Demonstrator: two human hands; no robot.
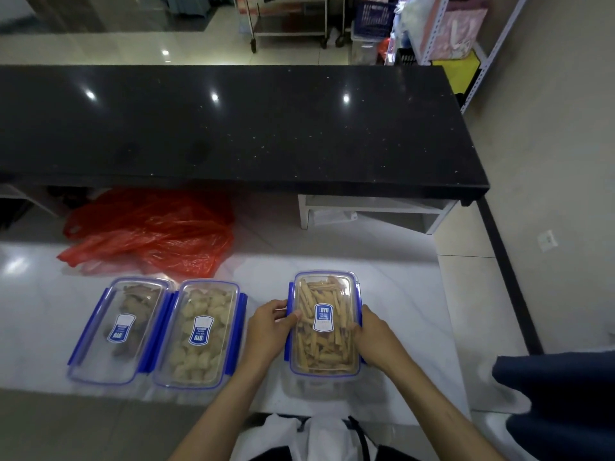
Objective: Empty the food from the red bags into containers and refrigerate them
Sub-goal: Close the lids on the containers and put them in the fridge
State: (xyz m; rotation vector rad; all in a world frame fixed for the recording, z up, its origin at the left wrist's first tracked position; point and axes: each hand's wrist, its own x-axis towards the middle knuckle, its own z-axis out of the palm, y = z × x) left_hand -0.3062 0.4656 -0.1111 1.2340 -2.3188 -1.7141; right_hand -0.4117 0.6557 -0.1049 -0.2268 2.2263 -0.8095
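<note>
- A lidded container [324, 324] of pale sticks sits on the white desk [399, 294], long axis pointing away from the person.
- Left hand [268, 327] and right hand [374, 337] flank it, fingers curled gripping its long sides.
- Empty red bags [149, 234] lie beyond.

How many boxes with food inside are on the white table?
3. The box of brown pieces is on the left, the box of pale lumps sits right beside it, and the box of yellow sticks is between the left hand and right hand.

Three containers [196, 334] lie in a row before the bags [149, 234].
</note>
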